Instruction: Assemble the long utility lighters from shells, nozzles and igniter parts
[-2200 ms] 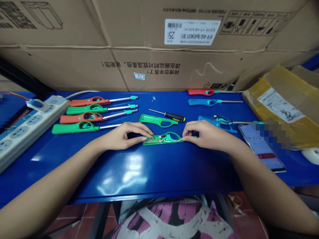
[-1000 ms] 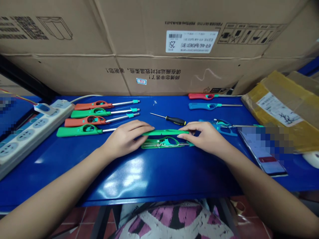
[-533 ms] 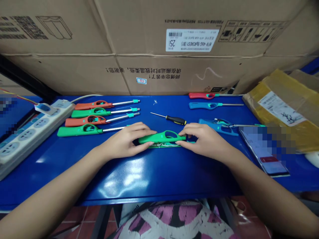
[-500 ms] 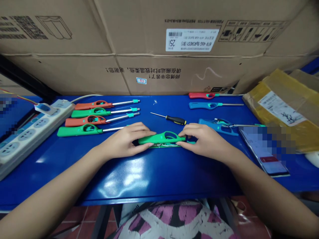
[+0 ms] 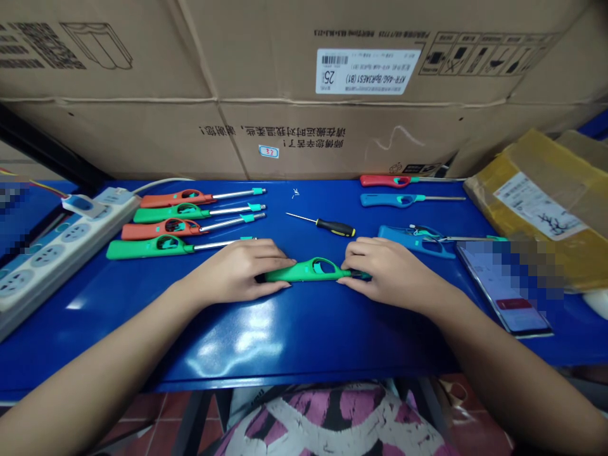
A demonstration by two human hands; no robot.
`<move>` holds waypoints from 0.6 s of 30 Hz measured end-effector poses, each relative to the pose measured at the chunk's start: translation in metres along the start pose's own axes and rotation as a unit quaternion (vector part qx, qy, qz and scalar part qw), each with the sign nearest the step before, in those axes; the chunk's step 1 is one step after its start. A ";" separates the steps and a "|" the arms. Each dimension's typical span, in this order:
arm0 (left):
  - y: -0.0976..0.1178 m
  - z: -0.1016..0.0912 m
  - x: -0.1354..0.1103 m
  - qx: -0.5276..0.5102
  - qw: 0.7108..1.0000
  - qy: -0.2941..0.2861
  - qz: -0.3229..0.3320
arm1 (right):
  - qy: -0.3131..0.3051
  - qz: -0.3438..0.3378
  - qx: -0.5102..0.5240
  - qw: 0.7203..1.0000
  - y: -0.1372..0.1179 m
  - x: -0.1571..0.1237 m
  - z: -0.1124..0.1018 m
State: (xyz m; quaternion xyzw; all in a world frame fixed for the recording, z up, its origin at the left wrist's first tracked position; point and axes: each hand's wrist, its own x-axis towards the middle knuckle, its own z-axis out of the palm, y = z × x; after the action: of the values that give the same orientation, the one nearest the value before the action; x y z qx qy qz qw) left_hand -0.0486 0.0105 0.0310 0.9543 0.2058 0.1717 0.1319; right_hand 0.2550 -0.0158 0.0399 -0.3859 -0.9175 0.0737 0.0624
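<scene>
Fingers (image 5: 270,252) were closed in from both sides, and on the head view, the only one feeding me, that was the whole action! Left hand (image 5: 232,269) at the butt end: thumb along the near edge, fingertips over the far one, clamped on the green lighter (image 5: 298,273). Right hand (image 5: 384,269) at the other end, pinching where the handle narrowed; whatever lay under that palm was too shadowed for me to read. So the green lighter sat between the two, lying flat on the blue tabletop (image 5: 332,342), its teal trigger (image 5: 318,268) showing in the loop. Whether its shell met all the way round, I couldn't tell. I judged it light, stiff plastic, smooth enough to skid, with the thin loop its weakest spot; the solid butt and the neck looked the right places to grip, squeezing evenly. Just beyond it lay a screwdriver (image 5: 335,227); to the left, a row of orange and green lighters (image 5: 147,248); past the right hand, a blue lighter (image 5: 394,235) with wires showing, just beside a phone (image 5: 501,285).
</scene>
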 end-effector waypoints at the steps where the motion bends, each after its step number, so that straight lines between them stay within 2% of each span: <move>1: 0.000 0.000 0.000 0.003 1.000 -0.002 -0.003 | 0.000 -0.001 0.001 1.000 0.000 0.000 0.000; 18: 0.005 0.001 0.002 0.029 1.000 -0.003 0.002 | -0.004 -0.026 0.016 1.000 0.003 -0.001 -0.002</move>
State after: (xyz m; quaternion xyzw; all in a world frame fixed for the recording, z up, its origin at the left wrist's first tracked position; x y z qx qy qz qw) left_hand -0.0445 0.0069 0.0325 0.9586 0.2085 0.1635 0.1043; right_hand 0.2587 -0.0143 0.0408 -0.3608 -0.9260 0.0886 0.0665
